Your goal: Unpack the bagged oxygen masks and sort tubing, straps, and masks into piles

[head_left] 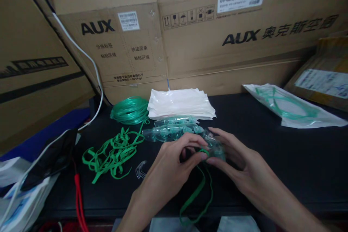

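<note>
Just right of the middle, my right hand [236, 156] is closed around a clear green-tinted plastic face mask [217, 148], partly hidden by the fingers. My left hand [179, 159] pinches the end of a green elastic strap [199, 188] at the mask's left side. The strap hangs below both hands in a loop. Beyond my left hand lie more clear green masks [171, 132]. A tangle of green straps [114, 152] rests to the left, with several thin metal strips [140, 170] beside my left forearm.
Coiled green tubing [130, 110] and a stack of white pouches [181, 104] sit at the back. A packed pouch [288, 107] lies on the right. Large cardboard boxes [190, 50] wall the rear. A white cable [81, 47] and red cord [78, 199] run along the left.
</note>
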A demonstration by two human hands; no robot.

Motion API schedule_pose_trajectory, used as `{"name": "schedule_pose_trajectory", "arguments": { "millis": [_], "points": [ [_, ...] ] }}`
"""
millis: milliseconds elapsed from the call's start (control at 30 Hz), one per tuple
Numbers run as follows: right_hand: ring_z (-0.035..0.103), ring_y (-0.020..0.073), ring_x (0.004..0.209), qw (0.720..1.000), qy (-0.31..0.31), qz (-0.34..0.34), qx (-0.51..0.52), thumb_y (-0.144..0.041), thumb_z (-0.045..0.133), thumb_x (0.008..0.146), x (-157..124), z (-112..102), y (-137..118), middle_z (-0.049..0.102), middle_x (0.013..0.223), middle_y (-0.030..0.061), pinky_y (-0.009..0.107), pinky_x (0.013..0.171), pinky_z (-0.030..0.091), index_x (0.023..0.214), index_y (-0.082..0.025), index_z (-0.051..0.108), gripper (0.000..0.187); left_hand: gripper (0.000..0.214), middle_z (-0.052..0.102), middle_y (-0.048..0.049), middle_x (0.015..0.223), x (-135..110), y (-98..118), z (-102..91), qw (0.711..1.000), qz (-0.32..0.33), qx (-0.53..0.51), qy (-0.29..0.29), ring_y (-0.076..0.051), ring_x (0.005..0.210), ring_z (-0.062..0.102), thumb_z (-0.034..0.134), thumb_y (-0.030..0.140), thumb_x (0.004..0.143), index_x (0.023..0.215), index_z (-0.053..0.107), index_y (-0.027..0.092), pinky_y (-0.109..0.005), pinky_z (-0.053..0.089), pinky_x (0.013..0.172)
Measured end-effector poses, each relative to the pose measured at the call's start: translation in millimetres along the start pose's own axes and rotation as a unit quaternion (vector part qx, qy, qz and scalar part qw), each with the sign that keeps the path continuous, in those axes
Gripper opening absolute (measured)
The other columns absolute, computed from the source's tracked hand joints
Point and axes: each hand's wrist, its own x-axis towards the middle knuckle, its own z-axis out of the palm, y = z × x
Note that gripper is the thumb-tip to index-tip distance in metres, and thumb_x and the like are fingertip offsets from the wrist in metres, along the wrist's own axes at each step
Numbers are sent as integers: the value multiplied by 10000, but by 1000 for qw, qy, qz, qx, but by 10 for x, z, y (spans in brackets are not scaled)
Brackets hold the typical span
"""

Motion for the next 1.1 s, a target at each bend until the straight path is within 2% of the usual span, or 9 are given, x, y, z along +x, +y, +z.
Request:
{"name": "schedule_pose_trajectory", "arguments": {
  "millis": [133,233,300,400,633,733,867,1000,1100],
  "points": [
    [716,286,1129,998,9,37,45,-459,745,859,35,-11,0,759,1194,75,398,986,594,1316,-245,624,519,231,764,91,1051,-10,-13,-41,1000,1,-12,2,-95,957,702,599,250,1003,1226,594,306,-176,479,837],
    [760,290,1010,994,26,58,85,-519,794,790,51,-24,-45,781,1113,98,409,940,621,1197,-208,681,524,186,753,57,1092,-12,-64,-72,998,23,53,12,-102,1007,693,532,201,1030,1131,675,265,-184,462,904],
    [767,274,974,992,26,64,107,-505,823,763,53,-29,-66,785,1079,96,385,923,628,1115,-211,692,476,176,752,35,1065,-11,-103,-57,996,24,87,3,-121,996,691,561,185,1012,1068,718,242,-201,463,901],
    [768,253,947,989,17,66,132,-472,856,738,43,-33,-76,782,1042,89,358,899,633,1036,-217,680,429,201,754,10,1015,-3,-129,17,995,6,99,-20,-145,925,695,599,146,979,1091,744,229,-232,480,842],
    [761,214,916,988,-2,68,141,-456,845,767,31,-31,-88,765,1013,78,312,866,635,1004,-217,641,394,256,769,-7,950,42,-72,109,994,-36,86,-64,-193,863,703,721,135,882,1079,792,282,-274,500,776],
    [762,212,897,989,3,63,137,-463,846,763,33,-28,-82,762,984,70,293,828,641,995,-216,641,395,281,779,-21,924,36,-90,115,991,-45,112,-52,-200,830,710,702,64,861,1043,806,251,-282,505,769],
    [761,213,902,990,7,56,127,-461,849,756,26,-30,-79,760,958,59,269,806,640,975,-217,642,388,259,800,-20,921,37,-112,112,993,-32,112,-26,-203,834,729,694,54,860,989,818,240,-280,512,781],
    [759,209,917,990,8,57,125,-460,838,772,14,-17,-77,762,968,47,275,831,639,997,-227,651,373,148,816,0,883,51,-61,8,996,-54,59,23,-186,773,745,727,131,870,914,825,232,-249,523,735],
    [762,215,920,992,13,53,114,-477,830,776,8,-5,-78,769,969,52,276,820,642,994,-227,656,375,88,806,21,788,35,-13,-106,996,-79,12,31,-169,681,726,744,203,865,862,823,242,-227,515,642]
  ]
}}
